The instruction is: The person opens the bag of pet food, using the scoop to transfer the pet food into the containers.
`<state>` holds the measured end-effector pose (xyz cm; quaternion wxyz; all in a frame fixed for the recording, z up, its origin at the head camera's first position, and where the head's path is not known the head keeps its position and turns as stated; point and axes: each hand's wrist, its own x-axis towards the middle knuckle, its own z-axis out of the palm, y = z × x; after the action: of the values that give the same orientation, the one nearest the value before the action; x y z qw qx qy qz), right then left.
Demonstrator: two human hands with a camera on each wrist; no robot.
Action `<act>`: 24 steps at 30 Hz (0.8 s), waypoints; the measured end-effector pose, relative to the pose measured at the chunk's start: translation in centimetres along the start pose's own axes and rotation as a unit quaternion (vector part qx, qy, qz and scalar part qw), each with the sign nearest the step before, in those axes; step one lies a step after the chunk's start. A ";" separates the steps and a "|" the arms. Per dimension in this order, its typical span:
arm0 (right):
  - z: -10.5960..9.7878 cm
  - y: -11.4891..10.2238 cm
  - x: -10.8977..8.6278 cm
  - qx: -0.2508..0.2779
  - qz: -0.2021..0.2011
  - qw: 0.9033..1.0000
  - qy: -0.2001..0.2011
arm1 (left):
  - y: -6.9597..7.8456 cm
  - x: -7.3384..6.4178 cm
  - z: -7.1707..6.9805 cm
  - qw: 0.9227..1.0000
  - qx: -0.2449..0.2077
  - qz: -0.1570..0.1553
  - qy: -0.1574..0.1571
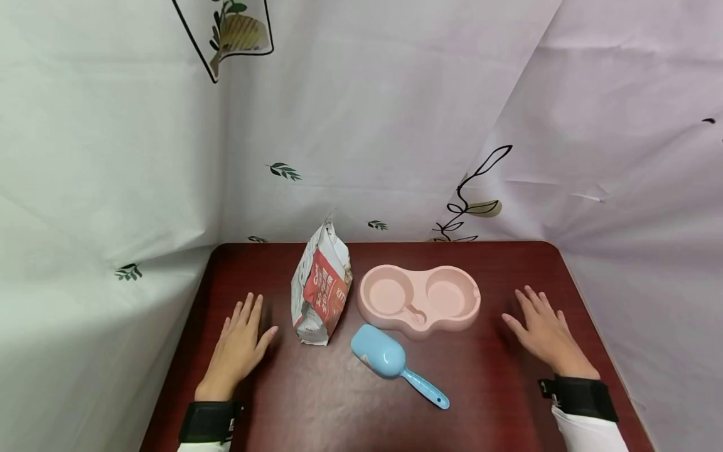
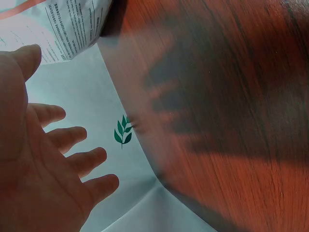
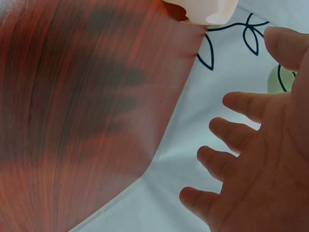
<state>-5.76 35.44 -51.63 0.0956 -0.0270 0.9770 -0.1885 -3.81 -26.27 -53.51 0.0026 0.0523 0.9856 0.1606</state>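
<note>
My left hand (image 1: 236, 348) is spread over the left side of the table, palm down, holding nothing. Nearest to it, just to its right, stands a white and red printed bag (image 1: 326, 289), also partly seen at the top of the left wrist view. On the right side my right hand (image 1: 546, 333) is also spread with fingers apart and holds nothing. Left of it sits a pink double bowl (image 1: 420, 314) with two round hollows. A light blue scoop (image 1: 386, 358) lies in front of the bowl, its handle pointing to the front right.
The dark red wooden table (image 1: 316, 402) has rounded back corners. White cloth (image 1: 367, 125) with printed leaves hangs behind it and along both sides. Each wrist wears a black band (image 1: 210, 422).
</note>
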 end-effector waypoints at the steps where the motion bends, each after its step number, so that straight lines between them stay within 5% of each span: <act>1: 0.0 -0.1 0.0 -0.003 -0.001 1.000 0.000 | 0.0 0.0 0.0 1.000 -0.001 0.001 0.000; 24: -0.2 -3.5 1.5 0.016 -0.039 0.999 0.002 | 0.7 0.5 -0.9 1.000 -0.006 0.007 0.018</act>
<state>-7.25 32.19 -50.39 0.0861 -0.0634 0.9723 -0.2078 -4.29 -25.81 -52.37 -0.0160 0.0567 0.9841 0.1678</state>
